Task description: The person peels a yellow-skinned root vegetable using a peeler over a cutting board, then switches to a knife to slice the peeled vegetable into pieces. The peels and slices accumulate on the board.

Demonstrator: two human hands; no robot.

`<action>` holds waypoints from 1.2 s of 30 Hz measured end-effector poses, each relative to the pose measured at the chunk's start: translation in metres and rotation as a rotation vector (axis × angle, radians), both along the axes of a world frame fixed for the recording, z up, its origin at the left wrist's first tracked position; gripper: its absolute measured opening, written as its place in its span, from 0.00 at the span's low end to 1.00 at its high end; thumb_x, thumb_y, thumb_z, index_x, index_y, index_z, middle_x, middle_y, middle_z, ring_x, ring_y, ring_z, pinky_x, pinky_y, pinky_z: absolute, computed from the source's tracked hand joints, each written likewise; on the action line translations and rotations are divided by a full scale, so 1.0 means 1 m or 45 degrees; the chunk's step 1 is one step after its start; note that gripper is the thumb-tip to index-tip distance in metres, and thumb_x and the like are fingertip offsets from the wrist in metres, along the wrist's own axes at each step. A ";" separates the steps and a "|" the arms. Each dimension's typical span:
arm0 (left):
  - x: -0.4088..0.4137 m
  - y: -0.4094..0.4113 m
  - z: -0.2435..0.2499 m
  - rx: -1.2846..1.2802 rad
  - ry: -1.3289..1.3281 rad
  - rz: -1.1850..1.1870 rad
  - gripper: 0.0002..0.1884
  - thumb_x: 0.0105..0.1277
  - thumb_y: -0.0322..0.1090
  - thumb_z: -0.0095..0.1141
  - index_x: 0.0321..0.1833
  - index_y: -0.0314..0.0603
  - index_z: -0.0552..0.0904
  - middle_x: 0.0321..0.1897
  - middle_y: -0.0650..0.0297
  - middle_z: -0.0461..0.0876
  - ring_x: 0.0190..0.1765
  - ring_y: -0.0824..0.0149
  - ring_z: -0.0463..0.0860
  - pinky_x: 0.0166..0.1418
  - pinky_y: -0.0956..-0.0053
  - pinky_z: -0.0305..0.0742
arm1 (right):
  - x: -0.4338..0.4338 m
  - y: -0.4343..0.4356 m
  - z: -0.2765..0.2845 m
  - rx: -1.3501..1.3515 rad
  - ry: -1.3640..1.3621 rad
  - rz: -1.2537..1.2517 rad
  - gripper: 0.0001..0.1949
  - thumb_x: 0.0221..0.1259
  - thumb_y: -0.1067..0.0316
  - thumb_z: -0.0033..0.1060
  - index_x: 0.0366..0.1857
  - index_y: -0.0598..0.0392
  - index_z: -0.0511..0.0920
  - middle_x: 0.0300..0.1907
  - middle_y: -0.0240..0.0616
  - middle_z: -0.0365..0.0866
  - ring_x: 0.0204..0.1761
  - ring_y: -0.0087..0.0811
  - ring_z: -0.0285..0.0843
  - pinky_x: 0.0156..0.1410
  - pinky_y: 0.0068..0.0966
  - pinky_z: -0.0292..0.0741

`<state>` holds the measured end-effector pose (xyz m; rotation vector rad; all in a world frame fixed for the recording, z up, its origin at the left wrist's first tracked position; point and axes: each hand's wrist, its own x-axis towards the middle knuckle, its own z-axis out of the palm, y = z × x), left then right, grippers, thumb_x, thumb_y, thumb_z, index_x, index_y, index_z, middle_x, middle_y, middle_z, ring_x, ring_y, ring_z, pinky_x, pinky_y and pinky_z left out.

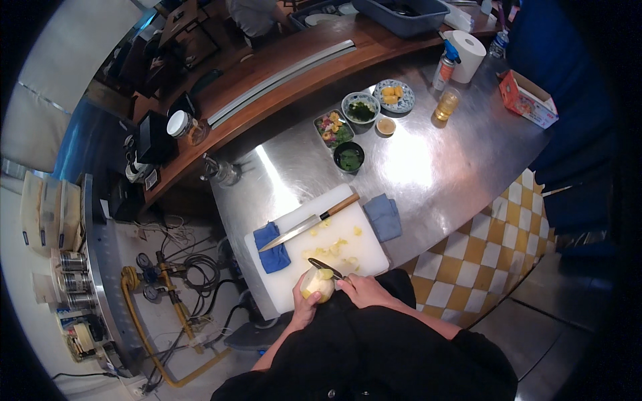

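Note:
My left hand (304, 304) holds a round, partly peeled fruit (321, 289) with pale flesh and yellow-green skin, just over the near edge of the white cutting board (301, 289). In my right hand (362, 289) is a small dark-bladed knife or peeler (321, 264), its blade against the top of the fruit, where a piece of skin lifts away. Yellowish peelings (332, 249) lie scattered on the board. Beyond them rests a long kitchen knife (301, 232) with a wooden handle, its tip over a folded blue cloth (271, 248).
Right of the board lies another blue cloth (382, 216). Farther back on the steel table (281, 165) stand a bowl of greens (360, 108), a patterned plate (401, 103), a garnish tray (333, 129), a dark bowl (348, 157), a bottle (446, 106), and a blowtorch (444, 67).

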<state>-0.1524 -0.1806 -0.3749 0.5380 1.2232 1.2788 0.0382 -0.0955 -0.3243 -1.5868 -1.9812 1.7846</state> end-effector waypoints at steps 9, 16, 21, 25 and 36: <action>-0.004 -0.007 0.000 -0.072 -0.084 -0.006 0.47 0.52 0.53 0.75 0.69 0.29 0.71 0.56 0.56 0.81 0.58 0.64 0.81 0.64 0.69 0.75 | -0.002 0.004 -0.051 -0.006 0.244 0.093 0.25 0.78 0.46 0.47 0.47 0.63 0.83 0.37 0.58 0.86 0.39 0.55 0.86 0.47 0.44 0.79; -0.006 -0.009 0.003 -0.042 -0.160 -0.041 0.46 0.54 0.51 0.74 0.71 0.32 0.69 0.59 0.55 0.80 0.62 0.60 0.80 0.69 0.63 0.74 | -0.001 0.027 -0.029 -0.436 0.089 -0.081 0.25 0.79 0.46 0.45 0.40 0.63 0.78 0.25 0.48 0.81 0.22 0.45 0.81 0.30 0.40 0.75; -0.008 -0.014 0.001 -0.064 -0.396 0.038 0.44 0.58 0.50 0.71 0.73 0.36 0.67 0.62 0.54 0.78 0.64 0.58 0.79 0.71 0.59 0.73 | 0.009 0.009 -0.031 0.070 0.269 -0.063 0.22 0.78 0.46 0.46 0.44 0.60 0.76 0.33 0.60 0.83 0.40 0.65 0.81 0.46 0.53 0.74; -0.008 -0.019 -0.014 -0.071 -0.538 0.131 0.42 0.59 0.45 0.72 0.73 0.35 0.67 0.61 0.55 0.79 0.64 0.58 0.79 0.71 0.59 0.73 | 0.013 0.003 -0.010 0.095 0.250 0.056 0.19 0.78 0.48 0.48 0.47 0.56 0.74 0.34 0.60 0.83 0.42 0.68 0.80 0.47 0.57 0.74; -0.003 0.006 0.023 -0.009 -0.201 0.018 0.55 0.47 0.21 0.78 0.79 0.42 0.58 0.67 0.57 0.73 0.68 0.61 0.75 0.73 0.64 0.71 | 0.012 0.000 -0.003 0.160 0.183 -0.112 0.16 0.78 0.52 0.50 0.44 0.56 0.76 0.34 0.58 0.83 0.41 0.62 0.82 0.46 0.52 0.75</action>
